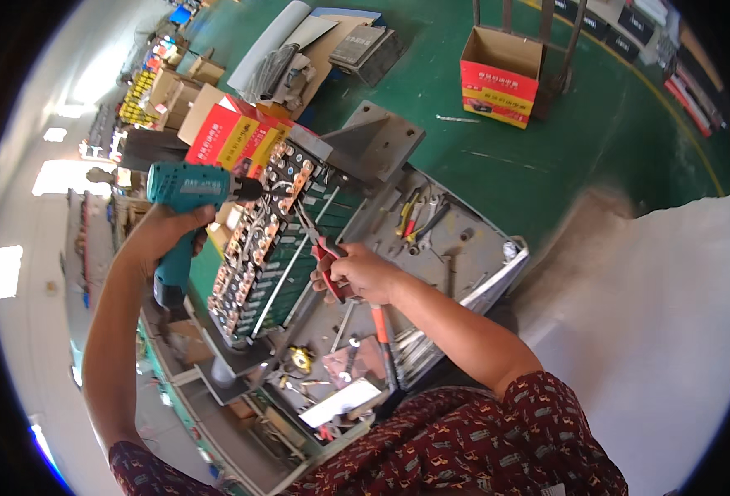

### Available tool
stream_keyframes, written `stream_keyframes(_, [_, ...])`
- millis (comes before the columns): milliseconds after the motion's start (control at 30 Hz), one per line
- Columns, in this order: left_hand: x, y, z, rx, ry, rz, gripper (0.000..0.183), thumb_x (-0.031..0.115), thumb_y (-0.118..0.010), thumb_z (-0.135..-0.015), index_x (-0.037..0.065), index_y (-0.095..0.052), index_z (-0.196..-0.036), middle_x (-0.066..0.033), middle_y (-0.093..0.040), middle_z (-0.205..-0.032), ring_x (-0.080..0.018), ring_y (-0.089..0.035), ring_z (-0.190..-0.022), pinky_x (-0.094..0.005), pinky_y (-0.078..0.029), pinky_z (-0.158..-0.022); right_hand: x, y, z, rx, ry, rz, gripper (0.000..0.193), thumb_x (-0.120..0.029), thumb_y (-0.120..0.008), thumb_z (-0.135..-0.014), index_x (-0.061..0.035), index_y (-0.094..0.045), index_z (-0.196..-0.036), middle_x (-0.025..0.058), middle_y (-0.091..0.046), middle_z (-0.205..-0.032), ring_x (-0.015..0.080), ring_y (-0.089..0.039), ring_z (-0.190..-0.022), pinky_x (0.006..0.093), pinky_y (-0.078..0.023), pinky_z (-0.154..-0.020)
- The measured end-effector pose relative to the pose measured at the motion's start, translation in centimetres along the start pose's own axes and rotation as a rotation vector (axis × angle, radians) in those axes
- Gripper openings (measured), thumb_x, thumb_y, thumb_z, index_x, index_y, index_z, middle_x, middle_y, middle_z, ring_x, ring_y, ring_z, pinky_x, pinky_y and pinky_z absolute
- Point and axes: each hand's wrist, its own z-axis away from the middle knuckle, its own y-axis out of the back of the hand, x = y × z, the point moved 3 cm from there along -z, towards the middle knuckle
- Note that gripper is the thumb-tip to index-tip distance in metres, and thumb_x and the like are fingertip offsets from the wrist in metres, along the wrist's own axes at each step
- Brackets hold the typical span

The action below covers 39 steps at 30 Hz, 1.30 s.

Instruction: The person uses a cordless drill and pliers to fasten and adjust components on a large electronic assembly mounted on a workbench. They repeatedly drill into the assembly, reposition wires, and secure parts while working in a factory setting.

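Observation:
My left hand (pixel 160 237) is wrapped round the grip of a teal cordless drill (pixel 184 183). The drill lies level, with its dark chuck pointing right over the top of a battery pack (pixel 292 277). Copper connecting bars (pixel 299 186) with bolts and nuts run along that pack's upper face. Closed round red-handled pliers (pixel 328 250), my right hand (pixel 366 273) holds their jaws up against the bolts near the drill's tip. Whether the jaws grip a nut is too small to tell.
Around the pack a grey metal tray table (pixel 485 277) carries loose tools, including an orange-handled hammer (pixel 382 324) and yellow-handled pliers (pixel 408 211). A steel bracket (pixel 385 140) stands at the pack's far end. Red-yellow cartons stand behind (pixel 236 136) and on the green floor (pixel 501 83).

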Motion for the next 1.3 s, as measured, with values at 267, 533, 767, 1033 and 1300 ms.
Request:
stream_keyframes(267, [-8.3,-3.3,4.7,-0.024,-0.135,0.169,0.035,0.014,-0.078,-0.092,0.008,-0.067,-0.125,0.0006,-0.07,-0.11,-0.0118,-0.064,-0.1,-0.0307,-0.056,-0.083,2.8,15.1,11.1,0.342,0.127,0.803,0.016,-0.005,-0.055,-0.087,-0.0018,-0.062,-0.101,0.0119,-0.064,-0.092,0.0237,-0.065,-0.078,0.0362,-0.052,-0.069])
stream_keyframes(533, [-15.2,-32.1,4.9,-0.012,-0.115,0.22,0.065,0.009,-0.081,-0.075,0.003,-0.052,-0.133,-0.0234,-0.069,-0.114,-0.042,-0.067,-0.107,-0.045,-0.053,-0.093,-2.3,23.6,14.0,0.271,0.242,1.949,0.04,-0.017,-0.076,-0.076,-0.0032,-0.066,-0.113,0.0195,-0.057,-0.109,0.0393,-0.054,-0.108,0.0498,-0.045,-0.089])
stream_keyframes(767, [-12.7,-49.1,2.6,0.228,0.119,-0.017,0.069,0.007,-0.078,-0.068,0.009,-0.051,-0.132,-0.0152,-0.063,-0.12,-0.0353,-0.059,-0.119,-0.0501,-0.039,-0.107,-3.5,25.7,11.9,-0.134,-0.121,2.189,0.043,-0.026,-0.078,-0.081,-0.0025,-0.064,-0.114,0.0216,-0.052,-0.13,0.0404,-0.051,-0.12,0.0505,-0.045,-0.1])
stream_keyframes(1033, [-10.0,-53.1,-0.1,0.312,0.164,-0.01,0.062,0.008,-0.076,-0.073,0.011,-0.052,-0.13,-0.0146,-0.062,-0.118,-0.0345,-0.059,-0.117,-0.0496,-0.038,-0.107,-13.8,22.7,9.2,-0.129,0.158,1.848,0.022,-0.018,-0.072,-0.088,-0.0041,-0.075,-0.105,0.0172,-0.072,-0.103,0.0324,-0.07,-0.096,0.042,-0.057,-0.084])
stream_keyframes(1300, [-10.3,-51.2,0.6,0.174,0.157,0.046,0.063,0.013,-0.076,-0.076,0.012,-0.051,-0.134,-0.0162,-0.062,-0.119,-0.0393,-0.061,-0.113,-0.0536,-0.045,-0.098,-29.3,17.9,2.8,0.183,0.365,1.529,0.019,-0.007,-0.074,-0.088,0.0023,-0.076,-0.105,0.012,-0.076,-0.094,0.0162,-0.071,-0.082,0.0297,-0.056,-0.074])
